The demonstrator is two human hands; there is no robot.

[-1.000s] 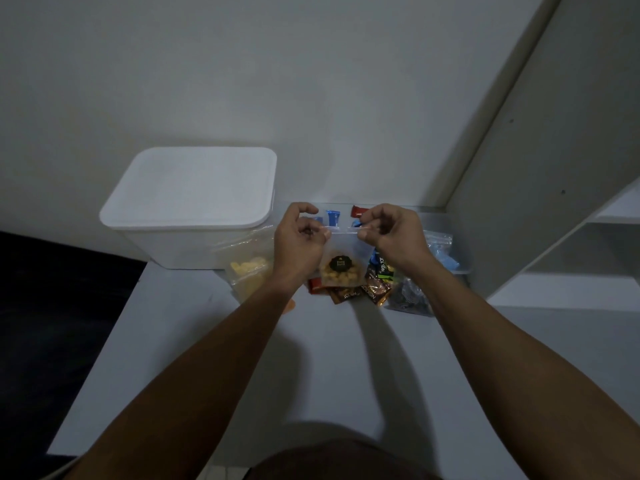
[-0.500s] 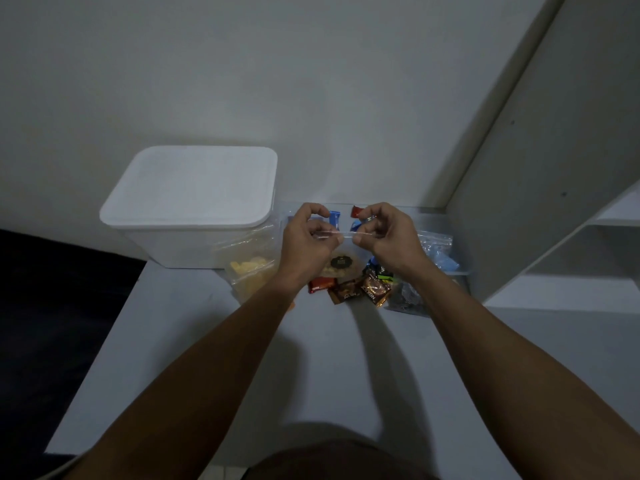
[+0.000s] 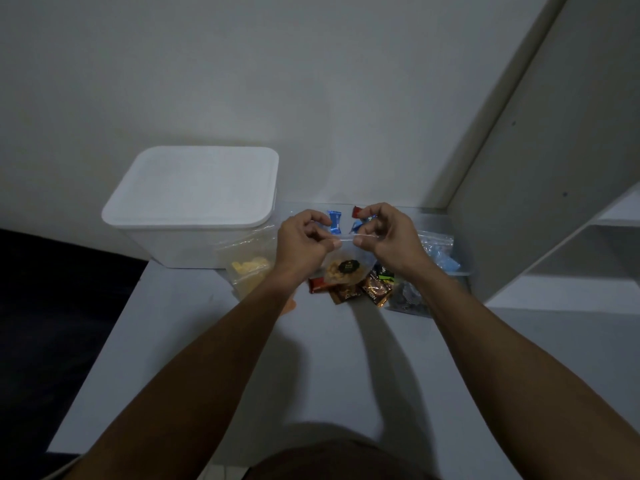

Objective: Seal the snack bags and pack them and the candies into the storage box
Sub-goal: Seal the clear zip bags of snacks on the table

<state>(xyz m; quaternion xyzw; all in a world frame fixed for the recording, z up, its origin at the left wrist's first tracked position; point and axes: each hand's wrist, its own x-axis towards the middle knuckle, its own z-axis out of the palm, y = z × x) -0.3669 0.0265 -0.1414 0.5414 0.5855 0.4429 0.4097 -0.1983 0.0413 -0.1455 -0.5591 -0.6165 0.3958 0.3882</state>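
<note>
Your arms: both extended forward. Your left hand and right hand: raised, close together, fingers curled, thumbs pinching.

— What do we see differently from a second ago?
— The small clear zip bag of golden snacks has sunk lower, now hanging over the brown candy wrappers.
— And our hands?
— Our left hand and right hand have moved closer, thumbs nearly meeting on the bag's top strip.
</note>
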